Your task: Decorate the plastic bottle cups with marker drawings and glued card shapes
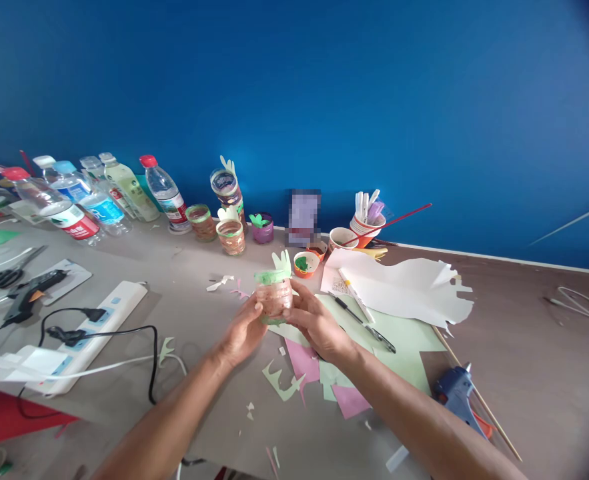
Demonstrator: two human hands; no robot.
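Note:
Both my hands hold up a small decorated jar above the middle of the table. The jar is brownish with a green rim and a pale green paper leaf standing at its top. My left hand wraps its left side with the fingers curled round it. My right hand grips the right side, thumb up near the rim. Green and pink paper sheets and paper scraps lie under and in front of my hands.
Several plastic bottles line the back left by the blue wall. Similar decorated jars, paint cups and a cup of brushes stand behind. A power strip, black glue gun, scissors, blue glue gun, white paper and pen lie around.

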